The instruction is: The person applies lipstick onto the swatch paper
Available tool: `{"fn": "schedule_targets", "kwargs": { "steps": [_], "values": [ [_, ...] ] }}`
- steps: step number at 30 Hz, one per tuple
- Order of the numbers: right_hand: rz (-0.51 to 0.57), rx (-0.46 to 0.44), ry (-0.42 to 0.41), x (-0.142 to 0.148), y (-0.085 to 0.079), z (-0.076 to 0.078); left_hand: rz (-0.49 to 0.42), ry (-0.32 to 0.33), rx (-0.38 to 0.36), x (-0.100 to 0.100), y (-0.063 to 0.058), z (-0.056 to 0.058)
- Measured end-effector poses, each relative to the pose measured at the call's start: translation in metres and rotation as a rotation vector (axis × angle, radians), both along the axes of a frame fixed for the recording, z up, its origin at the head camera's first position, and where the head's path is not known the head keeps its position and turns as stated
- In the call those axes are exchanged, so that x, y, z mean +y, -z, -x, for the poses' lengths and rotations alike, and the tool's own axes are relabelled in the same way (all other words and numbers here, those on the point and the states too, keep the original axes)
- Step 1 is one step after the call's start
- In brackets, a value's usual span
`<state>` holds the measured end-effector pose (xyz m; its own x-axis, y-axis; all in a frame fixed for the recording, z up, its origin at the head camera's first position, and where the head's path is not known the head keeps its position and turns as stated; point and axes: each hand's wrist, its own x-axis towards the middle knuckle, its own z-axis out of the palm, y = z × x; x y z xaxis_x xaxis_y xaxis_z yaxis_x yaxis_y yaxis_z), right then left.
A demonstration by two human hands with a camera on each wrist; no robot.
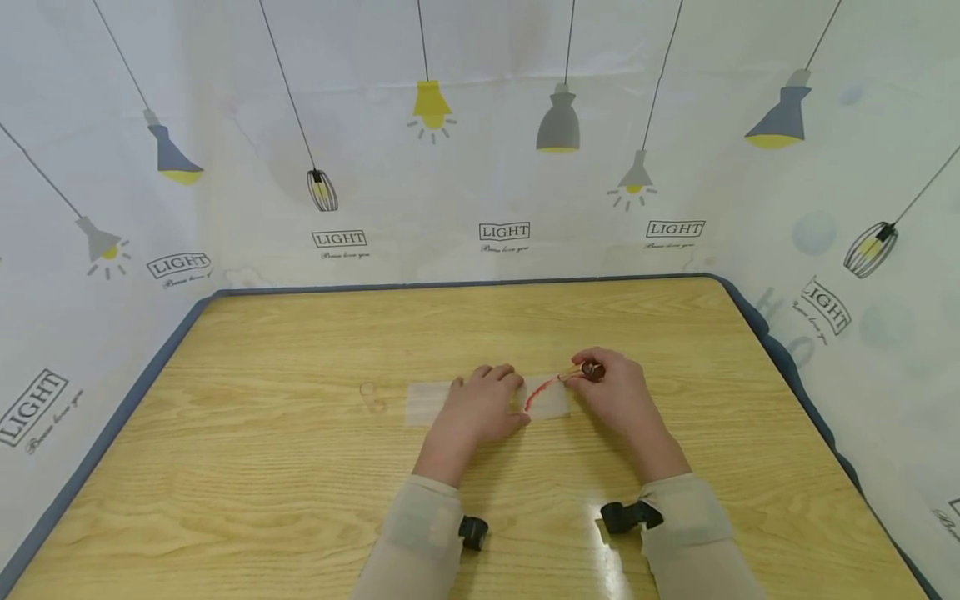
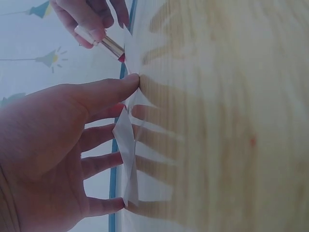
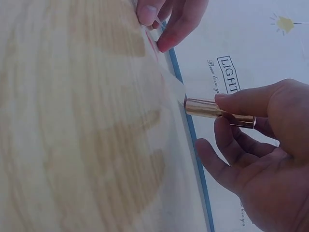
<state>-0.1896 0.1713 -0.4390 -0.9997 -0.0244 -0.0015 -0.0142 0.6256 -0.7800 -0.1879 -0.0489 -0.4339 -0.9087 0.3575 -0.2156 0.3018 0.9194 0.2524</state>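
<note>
On the wooden table lies a thin white strip of paper or tissue (image 1: 553,405), with a red streak (image 1: 537,393) running diagonally over its right part. My left hand (image 1: 483,408) rests across the strip's middle. In the left wrist view its fingers are spread fairly straight, fingertips and thumb touching strip and tabletop. Thumb and fingers of my right hand (image 1: 621,390) pinch a lipstick (image 3: 203,108) in a shiny gold tube. From the left wrist view, the red tip of the lipstick (image 2: 113,48) meets the strip's surface at the streak's upper right end, as far as I can tell.
A faint ring-shaped outline (image 1: 371,397) shows on the wooden tabletop (image 1: 247,467) left of the strip. Dark blue edging (image 1: 480,284) borders the table. White sheeting (image 1: 390,183) printed with lamps rises at the back and sides. Each sleeve cuff carries a black device (image 1: 474,533).
</note>
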Motion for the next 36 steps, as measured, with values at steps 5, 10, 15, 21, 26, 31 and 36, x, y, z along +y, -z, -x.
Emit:
{"fn": "schedule_targets", "kwargs": {
  "steps": [5,10,15,21,26,31,36],
  "values": [
    [0.032,0.018,0.008,-0.001,-0.007,-0.002,-0.015,-0.003,-0.011,-0.001,0.0,0.001],
    [0.068,0.033,0.002,-0.004,-0.018,-0.005,-0.027,-0.01,-0.012,-0.002,0.0,0.001],
    [0.106,0.032,-0.005,-0.006,-0.029,-0.008,-0.023,-0.013,0.022,-0.002,-0.001,0.002],
    [0.146,0.036,-0.017,-0.012,-0.039,-0.011,0.012,-0.021,0.072,-0.004,-0.009,0.001],
    [0.17,0.06,-0.034,-0.019,-0.041,-0.012,0.026,-0.036,0.081,-0.01,-0.017,-0.003],
    [0.171,0.097,-0.059,-0.029,-0.04,-0.012,0.013,-0.045,0.104,-0.015,-0.022,-0.009],
    [0.177,0.093,-0.073,-0.039,-0.039,-0.012,0.003,-0.067,0.133,-0.021,-0.027,-0.015]
  ]
}}
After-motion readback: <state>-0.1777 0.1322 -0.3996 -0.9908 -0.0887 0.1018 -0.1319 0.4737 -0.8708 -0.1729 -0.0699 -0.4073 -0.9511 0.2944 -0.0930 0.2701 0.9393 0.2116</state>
